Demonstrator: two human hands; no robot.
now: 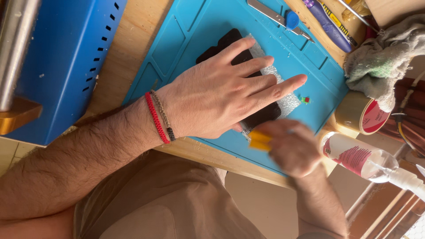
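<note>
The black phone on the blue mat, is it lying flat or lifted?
Flat: the black phone lies on the blue mat, pressed under the left hand.

matt blue rubbery mat (199,26), pale smooth wood bench (133,40), glossy black panel (221,42) (bubble wrap (290,99) beneath), rough grey cloth (385,62)

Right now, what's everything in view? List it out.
work mat: 1, blue, on the wooden bench
flat device: 1, black, on the mat under the left hand
bubble wrap: 1 piece, clear, under the device
small tool: 1, yellow, at the device's near edge; blurred
metal case: 1, blue, vented, left of the mat
metal blade tool: 1, silver with a blue disc, top of the mat
screwdriver: 1, purple, top right
rag: 1, grey-green, right
tape roll: 1, tan, right edge
bottle: 1, clear, lying at right
left hand: flat on the device
right hand: holding the small tool, blurred
</note>
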